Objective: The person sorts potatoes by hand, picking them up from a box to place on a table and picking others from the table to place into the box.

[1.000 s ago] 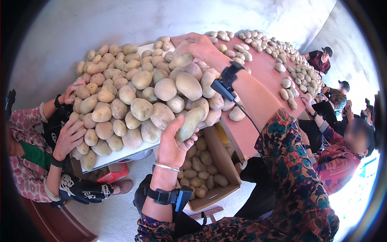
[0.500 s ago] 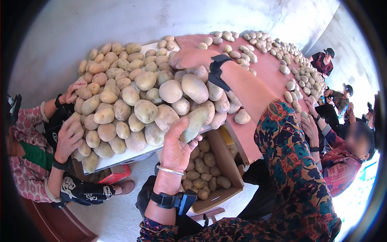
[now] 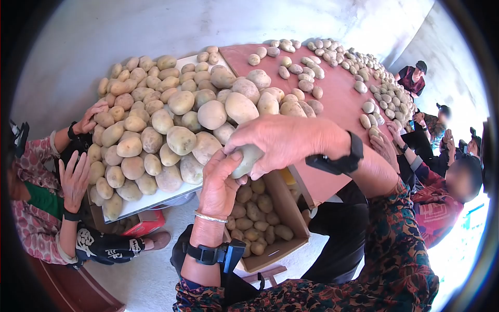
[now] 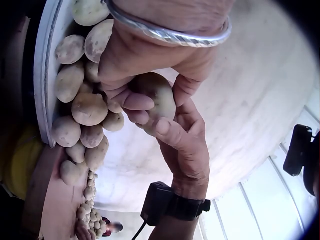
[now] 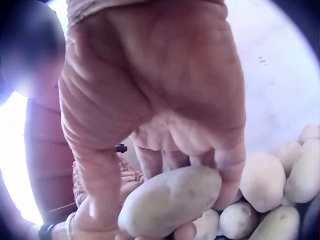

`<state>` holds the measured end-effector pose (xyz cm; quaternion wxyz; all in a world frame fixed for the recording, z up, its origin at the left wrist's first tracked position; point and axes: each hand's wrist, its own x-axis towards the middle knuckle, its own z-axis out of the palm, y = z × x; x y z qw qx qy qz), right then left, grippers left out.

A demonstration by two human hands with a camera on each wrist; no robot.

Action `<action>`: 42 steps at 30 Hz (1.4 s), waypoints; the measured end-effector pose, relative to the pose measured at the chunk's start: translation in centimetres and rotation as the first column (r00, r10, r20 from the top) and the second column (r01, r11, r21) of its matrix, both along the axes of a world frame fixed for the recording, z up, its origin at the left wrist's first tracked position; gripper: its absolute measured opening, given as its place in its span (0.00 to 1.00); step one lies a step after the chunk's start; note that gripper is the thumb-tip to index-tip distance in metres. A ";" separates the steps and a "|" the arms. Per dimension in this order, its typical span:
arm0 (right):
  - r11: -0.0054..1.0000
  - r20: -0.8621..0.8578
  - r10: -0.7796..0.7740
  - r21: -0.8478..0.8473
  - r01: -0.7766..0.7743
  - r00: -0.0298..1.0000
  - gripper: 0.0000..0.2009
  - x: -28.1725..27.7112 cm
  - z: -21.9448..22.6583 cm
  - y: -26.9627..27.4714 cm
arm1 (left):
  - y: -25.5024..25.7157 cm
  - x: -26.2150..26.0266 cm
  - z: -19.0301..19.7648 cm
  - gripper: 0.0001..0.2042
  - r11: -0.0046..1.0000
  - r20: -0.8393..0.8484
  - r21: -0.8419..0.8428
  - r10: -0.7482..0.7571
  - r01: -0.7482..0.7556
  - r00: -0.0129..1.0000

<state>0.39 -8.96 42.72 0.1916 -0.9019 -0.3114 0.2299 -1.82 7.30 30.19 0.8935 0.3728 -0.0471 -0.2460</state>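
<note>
A pale, oval potato is between both hands, in front of the big heap. My left hand holds it from below, its fingers curled round it in the left wrist view, where the potato shows between the two hands. From above, my right hand grips the same potato, thumb on one side and fingers on the other. The right wrist view shows the potato lengthwise under the right palm. Just beyond the hands, potatoes are heaped on a white board.
Below the hands stands a cardboard box with potatoes in it. A pink tabletop to the right carries scattered potatoes. Another person's hand is raised at the heap's left edge; more people sit along the right side.
My right hand has come back from the top of the heap to the potato in my left hand and now grips it too. The other person's near hand has lifted off the heap.
</note>
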 end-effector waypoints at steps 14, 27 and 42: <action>0.823 0.274 -0.543 0.360 0.439 0.794 0.22 10.2 -1.9 -3.1 | 0.1 0.2 -0.6 0.23 0.993 -0.008 -0.074 -0.096 0.095 0.995; 0.769 0.430 0.439 -0.634 -0.082 0.789 0.21 19.8 -7.4 -3.3 | 0.5 0.7 -0.4 0.19 0.992 -0.010 -0.111 -0.065 0.063 0.998; 0.689 0.643 -0.682 0.405 0.602 0.349 0.18 -6.2 -1.1 -8.6 | 1.2 0.4 -0.6 0.22 0.993 0.049 0.039 -0.115 0.113 0.992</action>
